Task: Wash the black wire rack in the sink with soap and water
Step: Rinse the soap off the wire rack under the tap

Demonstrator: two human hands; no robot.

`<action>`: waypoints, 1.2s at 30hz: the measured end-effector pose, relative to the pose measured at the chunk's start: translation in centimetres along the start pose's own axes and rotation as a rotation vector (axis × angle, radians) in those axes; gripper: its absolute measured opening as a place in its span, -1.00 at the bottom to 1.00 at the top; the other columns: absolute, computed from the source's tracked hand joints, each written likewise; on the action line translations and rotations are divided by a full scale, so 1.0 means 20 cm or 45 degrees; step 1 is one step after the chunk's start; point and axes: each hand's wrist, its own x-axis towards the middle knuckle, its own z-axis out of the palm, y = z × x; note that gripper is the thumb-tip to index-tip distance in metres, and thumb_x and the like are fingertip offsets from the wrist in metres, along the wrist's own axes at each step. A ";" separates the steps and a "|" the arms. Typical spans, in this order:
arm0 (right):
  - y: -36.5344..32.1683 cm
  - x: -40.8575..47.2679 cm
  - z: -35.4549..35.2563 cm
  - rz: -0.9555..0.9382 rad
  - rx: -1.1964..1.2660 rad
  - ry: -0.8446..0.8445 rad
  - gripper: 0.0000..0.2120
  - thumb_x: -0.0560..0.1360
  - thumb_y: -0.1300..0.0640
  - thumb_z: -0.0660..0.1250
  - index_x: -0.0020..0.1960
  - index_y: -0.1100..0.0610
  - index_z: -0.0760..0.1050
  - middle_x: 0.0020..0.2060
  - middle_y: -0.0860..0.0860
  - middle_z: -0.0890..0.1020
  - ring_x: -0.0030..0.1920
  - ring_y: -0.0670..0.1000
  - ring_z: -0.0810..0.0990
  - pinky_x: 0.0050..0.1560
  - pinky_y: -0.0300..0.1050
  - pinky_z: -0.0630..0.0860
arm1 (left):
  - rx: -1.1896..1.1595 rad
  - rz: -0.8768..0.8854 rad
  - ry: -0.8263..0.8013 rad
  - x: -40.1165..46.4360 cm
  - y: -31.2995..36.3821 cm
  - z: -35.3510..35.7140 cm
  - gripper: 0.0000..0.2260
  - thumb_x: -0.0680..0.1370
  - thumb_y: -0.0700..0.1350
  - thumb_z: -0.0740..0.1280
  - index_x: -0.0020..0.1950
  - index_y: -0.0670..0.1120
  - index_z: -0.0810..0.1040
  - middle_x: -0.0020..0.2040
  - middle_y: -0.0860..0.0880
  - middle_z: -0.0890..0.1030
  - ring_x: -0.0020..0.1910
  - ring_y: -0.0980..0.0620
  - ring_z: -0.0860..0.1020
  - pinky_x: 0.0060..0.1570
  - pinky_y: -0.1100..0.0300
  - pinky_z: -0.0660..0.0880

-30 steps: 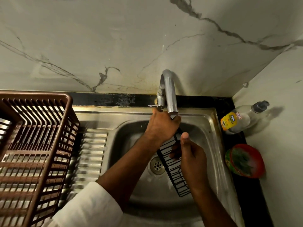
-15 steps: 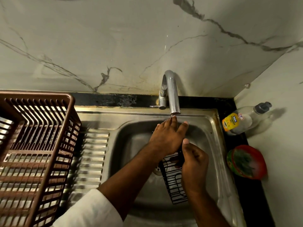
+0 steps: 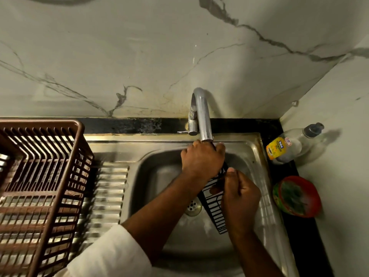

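Observation:
The black wire rack (image 3: 215, 208) stands tilted on its long side inside the steel sink (image 3: 257, 150), right of the drain (image 3: 192, 206). My left hand (image 3: 202, 159) covers the rack's upper end directly below the tap spout (image 3: 204, 120), fingers curled over it. My right hand (image 3: 240, 198) grips the rack's right edge at mid-length, thumb pointing up along the wire. Both hands hide most of the rack's upper half. I cannot tell whether water is running.
A dish soap bottle (image 3: 287, 146) lies on the black counter right of the sink. In front of it sits a red bowl (image 3: 297, 196) with a green scrubber. A brown plastic basket (image 3: 40, 176) stands on the ribbed drainboard at left.
My left hand's fingers were stretched out half a second ago; they now curl over the rack's upper end. The rack has risen slightly toward the spout.

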 end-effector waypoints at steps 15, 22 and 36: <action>-0.06 0.01 -0.10 0.297 0.315 -0.292 -0.65 0.66 0.02 0.16 -0.17 0.21 0.52 -0.36 0.17 0.67 -0.34 0.14 0.69 -0.36 -0.11 0.62 | -0.376 -0.025 -0.250 0.10 -0.06 -0.20 -0.41 0.59 0.37 0.19 0.25 -0.12 0.57 -0.05 -0.10 0.72 -0.09 -0.06 0.69 0.08 -0.05 0.65; -0.15 0.16 -0.05 0.623 0.377 -0.733 -0.74 0.70 0.01 0.11 0.13 0.02 0.57 -0.09 0.10 0.75 -0.13 0.17 0.75 -0.22 -0.02 0.62 | -0.046 0.042 -0.010 0.05 -0.01 -0.15 -0.47 0.50 0.41 0.17 0.03 -0.02 0.59 -0.15 0.01 0.62 -0.16 -0.02 0.61 -0.19 0.14 0.58; -0.07 0.00 0.02 0.332 -0.047 -0.339 -0.48 0.54 -0.39 0.12 -0.28 0.01 0.49 -0.54 0.03 0.52 -0.51 0.01 0.55 -0.33 0.12 0.60 | -0.544 -0.109 -0.756 0.17 -0.19 -0.19 -0.38 0.60 0.39 0.10 0.51 0.03 0.44 0.45 -0.07 0.51 0.40 -0.06 0.47 0.50 -0.12 0.31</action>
